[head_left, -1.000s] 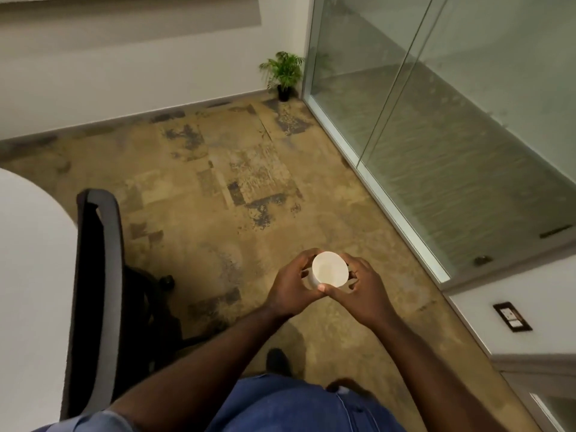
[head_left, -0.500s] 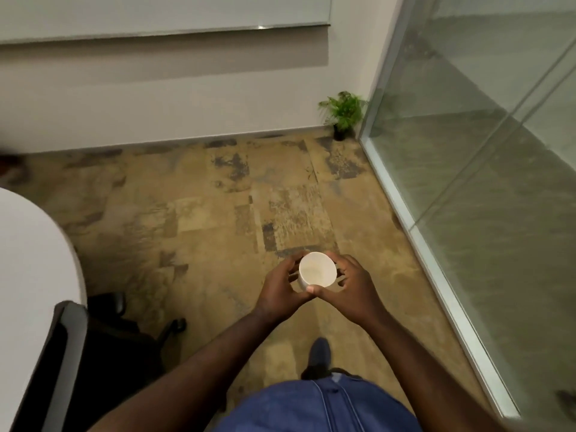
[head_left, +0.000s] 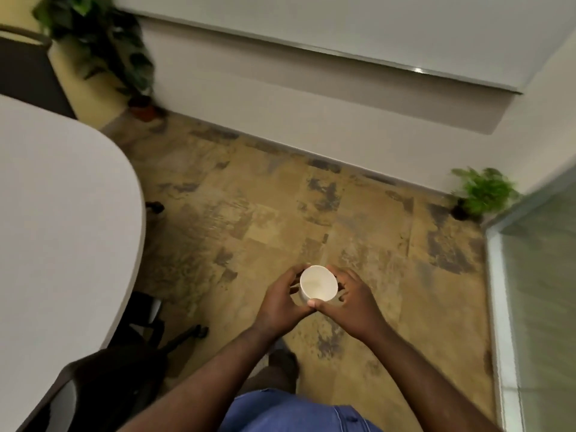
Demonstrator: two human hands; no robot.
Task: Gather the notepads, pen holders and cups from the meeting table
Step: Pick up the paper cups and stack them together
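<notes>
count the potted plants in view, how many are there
2. A large dark-leaved plant stands in the far left corner by the wall, beyond the table. A small bright green plant sits on the floor at the right, beside the glass partition.

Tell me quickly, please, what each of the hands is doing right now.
Left hand: closed, fingers curled round the white cup.
Right hand: closed, holding the same white cup from the other side.

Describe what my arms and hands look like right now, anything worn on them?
Both forearms are bare to the bottom edge of the view; no sleeves, watch, gloves or rings are visible on the left hand or right hand. Blue trousers show below.
</notes>
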